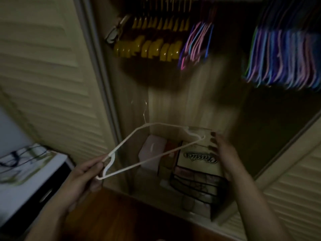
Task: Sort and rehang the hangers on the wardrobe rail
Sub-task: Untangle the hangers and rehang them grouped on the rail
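Scene: a dim, blurred view down into an open wardrobe with louvred sliding doors (52, 70) at either side.
White hanger (151, 150): a thin white hanger held flat in the air in front of the wardrobe opening, above the cardboard box, its wire hook (145, 112) pointing away toward the wardrobe's back wall.
Left hand (86, 176): fingers and thumb pinch the hanger's near-left corner.
Right hand (224, 153): at the hanger's far-right tip; fingers relaxed and fairly straight, just beside the tip. Whether they touch it cannot be told through the blur.
Yellow hangers (152, 47): a bunch hanging high at the wardrobe's left end.
Coloured hangers (196, 42): a small pink and blue bunch right of the yellow ones; a bigger bunch (281, 56) hangs further right.
Cardboard box (192, 164): open, on the wardrobe floor below the hanger, with packets inside.
White cabinet (34, 174): left of the wardrobe, with dark cords on top.
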The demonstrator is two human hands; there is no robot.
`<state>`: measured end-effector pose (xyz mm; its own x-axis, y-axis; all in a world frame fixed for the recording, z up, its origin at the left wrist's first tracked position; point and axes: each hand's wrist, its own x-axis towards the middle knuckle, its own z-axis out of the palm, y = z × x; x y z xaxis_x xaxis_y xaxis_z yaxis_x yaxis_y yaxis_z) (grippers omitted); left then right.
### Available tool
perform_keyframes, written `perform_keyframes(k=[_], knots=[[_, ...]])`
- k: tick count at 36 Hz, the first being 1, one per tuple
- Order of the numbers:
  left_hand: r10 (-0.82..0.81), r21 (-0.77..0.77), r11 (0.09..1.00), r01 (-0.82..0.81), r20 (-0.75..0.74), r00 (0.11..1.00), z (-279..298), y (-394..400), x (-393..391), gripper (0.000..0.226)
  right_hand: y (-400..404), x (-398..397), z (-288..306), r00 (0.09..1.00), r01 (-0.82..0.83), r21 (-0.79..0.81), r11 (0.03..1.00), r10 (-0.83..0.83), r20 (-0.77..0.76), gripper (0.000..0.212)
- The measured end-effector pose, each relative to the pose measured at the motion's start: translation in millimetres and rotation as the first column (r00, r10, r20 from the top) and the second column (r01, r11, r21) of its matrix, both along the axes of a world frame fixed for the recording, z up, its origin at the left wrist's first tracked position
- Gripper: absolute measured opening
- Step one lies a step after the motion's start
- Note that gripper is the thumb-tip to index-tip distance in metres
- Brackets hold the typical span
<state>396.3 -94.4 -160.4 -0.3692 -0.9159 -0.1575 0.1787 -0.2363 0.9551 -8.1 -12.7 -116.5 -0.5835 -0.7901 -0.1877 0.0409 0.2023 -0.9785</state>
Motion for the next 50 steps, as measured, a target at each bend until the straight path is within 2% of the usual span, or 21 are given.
perform_keyframes(k=[1,3,6,10,14,18,24,29,31,33,37,39,45,50], knots=[[0.000,0.036,0.999,0.001,-0.018,1.000,-5.1,2.0,8.6,0.037,2.8,0.0,-6.1,0.977,-0.037,-0.045,0.998,0.046,0.209,0.048],[-0.026,0.053,0.998,0.025,0.015,1.000,-13.6,6.3,27.4,0.040,4.7,3.5,-13.1,0.874,-0.109,-0.160,0.981,0.171,0.455,0.058],[-0.113,0.009,0.994,0.113,0.123,0.986,-20.0,8.2,43.4,0.047,1.7,15.3,-15.4,0.781,-0.147,-0.238,0.960,0.260,0.567,0.063],[-0.110,-0.029,0.993,0.119,0.205,0.972,-25.6,11.0,54.7,0.066,-4.3,32.9,-22.7,0.777,-0.147,-0.248,0.958,0.267,0.570,0.043],[-0.043,-0.042,0.998,0.053,0.219,0.975,-32.1,15.6,58.9,0.041,-2.7,38.6,-33.2,0.789,-0.178,-0.231,0.957,0.279,0.548,0.033],[-0.104,-0.064,0.991,0.120,0.206,0.973,-32.9,17.4,56.4,0.029,-2.4,41.2,-36.5,0.815,-0.131,-0.243,0.961,0.245,0.526,0.026],[-0.127,-0.095,0.983,0.155,0.253,0.959,-45.7,11.7,60.4,0.047,-2.9,43.4,-31.6,0.845,-0.100,-0.293,0.951,0.236,0.480,0.026],[-0.130,-0.094,0.983,0.159,0.264,0.956,-54.8,8.2,63.1,0.053,-0.5,42.8,-31.2,0.839,-0.098,-0.286,0.953,0.234,0.491,0.026],[-0.098,-0.069,0.991,0.113,0.198,0.975,-55.6,9.2,59.1,0.056,0.4,41.4,-33.3,0.833,-0.107,-0.272,0.956,0.236,0.500,0.026],[-0.032,-0.036,0.999,0.034,0.071,0.997,-55.4,10.0,52.8,0.056,2.1,41.4,-35.9,0.814,-0.117,-0.270,0.956,0.248,0.525,0.025],[0.024,0.014,1.000,-0.022,-0.207,0.978,-46.2,5.0,37.9,0.034,4.7,39.8,-38.0,0.757,-0.154,-0.283,0.947,0.297,0.582,0.023],[0.045,0.035,0.999,-0.036,-0.295,0.954,-34.1,-3.8,29.9,0.028,2.7,33.5,-33.5,0.736,-0.166,-0.277,0.947,0.305,0.604,0.021],[0.074,-0.020,0.996,-0.084,-0.301,0.951,28.1,-48.8,1.7,0.022,-28.6,21.2,17.9,0.712,-0.138,-0.264,0.955,0.281,0.643,0.021],[0.166,-0.052,0.979,-0.197,-0.358,0.919,95.8,-84.2,-7.2,0.012,-58.3,22.7,78.3,0.746,-0.212,-0.371,0.904,0.395,0.536,0.019]])
